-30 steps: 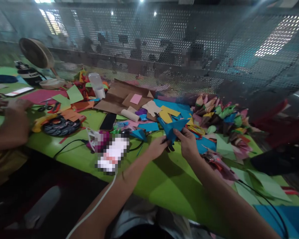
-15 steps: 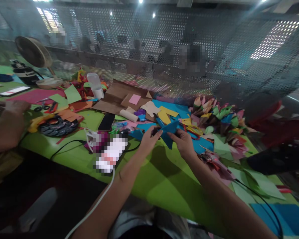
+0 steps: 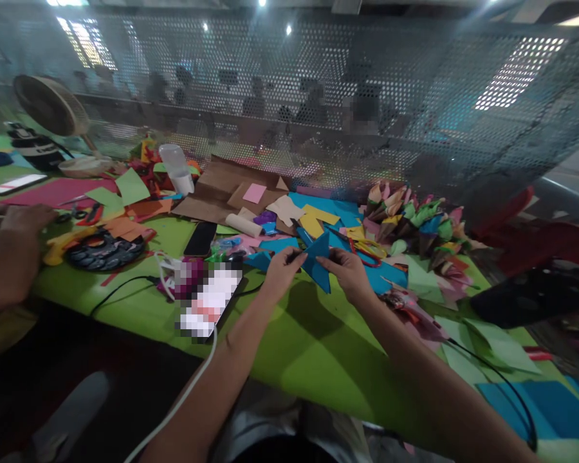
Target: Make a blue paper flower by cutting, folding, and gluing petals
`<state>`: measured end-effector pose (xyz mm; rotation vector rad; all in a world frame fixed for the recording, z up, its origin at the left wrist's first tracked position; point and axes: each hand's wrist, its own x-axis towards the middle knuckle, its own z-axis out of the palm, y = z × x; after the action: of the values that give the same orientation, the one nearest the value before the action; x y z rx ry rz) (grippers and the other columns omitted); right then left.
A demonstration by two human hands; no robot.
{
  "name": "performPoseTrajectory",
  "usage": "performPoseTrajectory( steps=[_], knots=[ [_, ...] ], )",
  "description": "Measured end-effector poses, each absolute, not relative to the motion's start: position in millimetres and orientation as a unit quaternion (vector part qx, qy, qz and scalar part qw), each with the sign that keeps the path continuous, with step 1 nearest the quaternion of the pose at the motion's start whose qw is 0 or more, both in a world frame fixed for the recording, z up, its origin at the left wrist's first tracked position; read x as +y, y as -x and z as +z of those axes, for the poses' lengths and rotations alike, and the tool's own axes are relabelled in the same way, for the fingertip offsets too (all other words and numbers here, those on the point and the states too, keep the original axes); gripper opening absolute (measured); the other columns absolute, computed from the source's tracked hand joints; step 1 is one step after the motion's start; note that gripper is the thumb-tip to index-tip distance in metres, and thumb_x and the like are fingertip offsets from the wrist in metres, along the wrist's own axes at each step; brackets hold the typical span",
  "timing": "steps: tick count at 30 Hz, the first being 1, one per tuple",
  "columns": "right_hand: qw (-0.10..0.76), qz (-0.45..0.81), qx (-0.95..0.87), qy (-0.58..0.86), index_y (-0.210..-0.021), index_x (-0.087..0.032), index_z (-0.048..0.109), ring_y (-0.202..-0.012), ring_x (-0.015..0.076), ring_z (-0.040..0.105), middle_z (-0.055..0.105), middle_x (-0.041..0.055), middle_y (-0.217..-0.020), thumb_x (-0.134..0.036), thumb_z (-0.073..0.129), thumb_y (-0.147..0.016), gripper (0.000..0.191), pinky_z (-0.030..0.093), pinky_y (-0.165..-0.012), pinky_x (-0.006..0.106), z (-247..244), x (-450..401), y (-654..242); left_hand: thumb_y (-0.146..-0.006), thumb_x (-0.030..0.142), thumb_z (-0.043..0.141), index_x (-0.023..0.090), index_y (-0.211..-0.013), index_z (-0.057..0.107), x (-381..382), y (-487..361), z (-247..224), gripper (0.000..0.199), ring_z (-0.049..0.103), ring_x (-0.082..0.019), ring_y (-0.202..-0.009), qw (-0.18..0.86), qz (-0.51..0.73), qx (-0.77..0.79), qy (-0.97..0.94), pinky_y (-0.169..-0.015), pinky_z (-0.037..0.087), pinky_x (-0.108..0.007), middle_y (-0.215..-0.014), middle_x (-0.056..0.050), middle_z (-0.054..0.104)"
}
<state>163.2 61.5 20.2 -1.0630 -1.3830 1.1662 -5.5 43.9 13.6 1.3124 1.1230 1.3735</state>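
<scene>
Above the green table, a folded piece of blue paper with pointed corners is held up between both hands. My left hand pinches its left side with thumb and fingers. On the right side, my right hand grips the same paper, thumb toward me. Behind the hands lie flat blue sheets, yellow paper pieces and scissors with red and yellow handles. A bunch of folded paper flowers stands beyond my right hand.
A lit phone with a white cable lies left of my forearm, near a dark phone. Brown paper, a bottle and a fan stand farther back. Another person's hand rests at far left. A glue gun lies right.
The camera view has shifted slightly, so the scene sits a little farther left. The blue paper has turned a little between my hands, its top point now more upright.
</scene>
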Motion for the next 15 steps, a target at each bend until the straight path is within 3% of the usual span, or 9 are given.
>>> performPoseTrajectory(
  steps=[6, 15],
  knots=[
    [0.486, 0.483, -0.576, 0.445, -0.068, -0.02, 0.068, -0.058, 0.0131, 0.048, 0.056, -0.0026, -0.06, -0.063, 0.081, -0.061, 0.045, 0.039, -0.057, 0.028, 26.1, 59.9, -162.6, -0.074, 0.051, 0.075, 0.02, -0.073, 0.06, 43.1, 5.9, 16.8, 0.035, 0.053, -0.013, -0.063, 0.475, 0.613, 0.448, -0.444, -0.063, 0.047, -0.026, -0.066, 0.002, 0.056],
    [0.474, 0.456, -0.597, 0.46, -0.06, -0.02, 0.063, -0.053, 0.0116, 0.043, 0.051, -0.0039, -0.052, -0.066, 0.079, -0.063, 0.049, 0.033, -0.054, 0.028, 23.2, 61.6, -164.4, -0.074, 0.045, 0.076, 0.019, -0.075, 0.059, 44.1, 5.7, 15.9, 0.031, 0.048, -0.009, -0.054, 0.473, 0.633, 0.457, -0.409, -0.051, 0.036, -0.022, -0.059, 0.005, 0.051]
  ],
)
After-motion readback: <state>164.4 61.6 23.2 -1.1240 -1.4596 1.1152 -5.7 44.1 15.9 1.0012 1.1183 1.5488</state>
